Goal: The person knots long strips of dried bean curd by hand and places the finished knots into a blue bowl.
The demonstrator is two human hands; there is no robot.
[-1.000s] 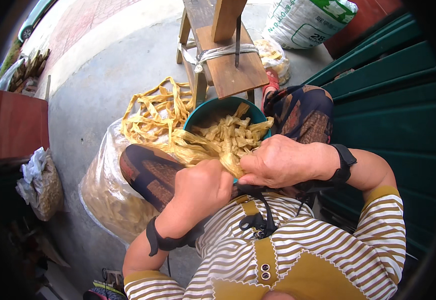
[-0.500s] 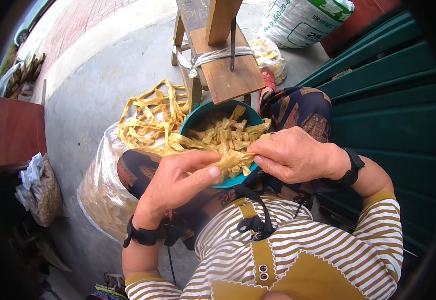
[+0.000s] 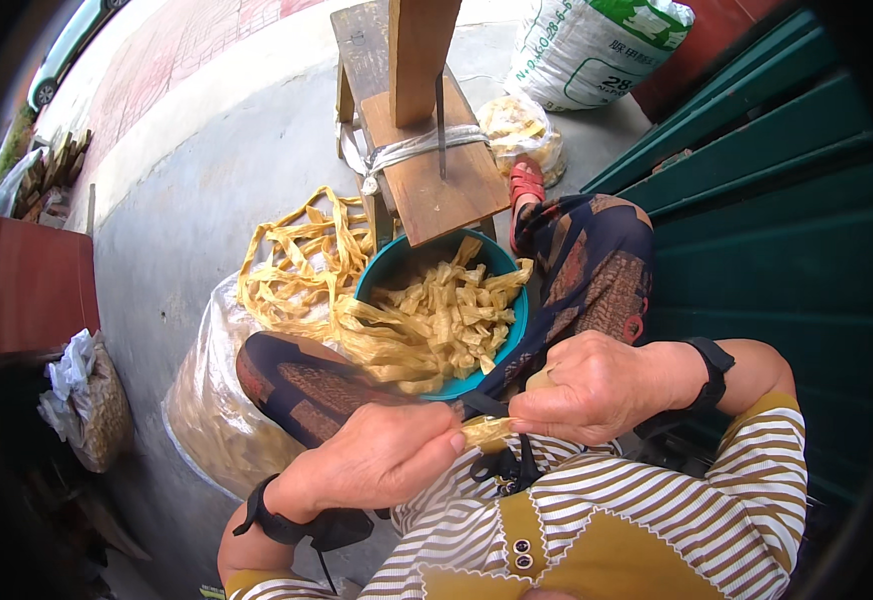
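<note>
Close to my striped shirt, my left hand (image 3: pixel 382 455) and my right hand (image 3: pixel 587 388) each pinch one end of a short yellow, shiny strip (image 3: pixel 487 431). The strip lies stretched between them; the exact material cannot be made out. Just beyond my hands, a teal basin (image 3: pixel 524 310) sits between my legs. Inside is a heap of short, knotted-looking yellow pieces (image 3: pixel 462 305). Longer yellow strips (image 3: pixel 292 255) lie looped left of the basin, and some trail over its left rim.
A wooden bench (image 3: pixel 437 190) with an upright post and metal rod overhangs the basin's far edge. A large clear plastic bag (image 3: pixel 212 390) lies by my left leg. Beyond my right foot are a filled clear bag (image 3: pixel 522 130) and a white-and-green sack (image 3: pixel 587 55). Green slatted panels (image 3: pixel 757 220) stand at right.
Both hands have drawn back from over the basin toward my body. The yellow strip came with them and is now pulled out between them. My view has shifted slightly.
</note>
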